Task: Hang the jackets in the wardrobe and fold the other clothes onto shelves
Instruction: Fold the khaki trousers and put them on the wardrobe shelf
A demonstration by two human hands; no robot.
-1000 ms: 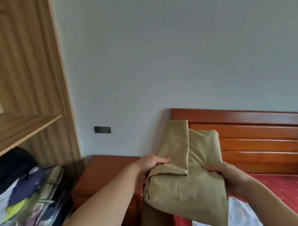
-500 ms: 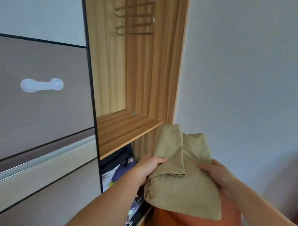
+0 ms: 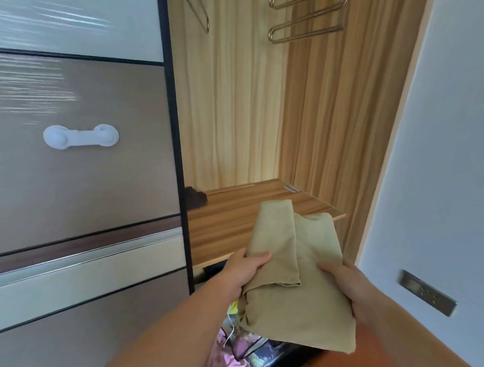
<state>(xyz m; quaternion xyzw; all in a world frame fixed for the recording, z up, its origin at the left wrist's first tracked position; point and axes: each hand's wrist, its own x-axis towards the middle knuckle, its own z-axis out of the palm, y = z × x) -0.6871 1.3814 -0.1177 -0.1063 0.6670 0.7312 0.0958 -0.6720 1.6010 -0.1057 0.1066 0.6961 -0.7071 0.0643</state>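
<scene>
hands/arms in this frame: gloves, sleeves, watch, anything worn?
Nothing worn that shows. Left hand and right hand are bare, no gloves, no rings visible. Both forearms are bare to the frame edge: no sleeves, watch or bands in view.

Illumination is bright, soft and even, daylight in character; source not visible. Horizontal streaked glare lies on the glossy sliding door [image 3: 78,154], upper left. The wardrobe's back panel [image 3: 233,105] is lit warm yellow, its side panel darker. A soft shadow falls under the shelf [image 3: 233,224]. Wide-angle distortion bows the door frame. Slight softness overall; lower edge contents blurred.
</scene>
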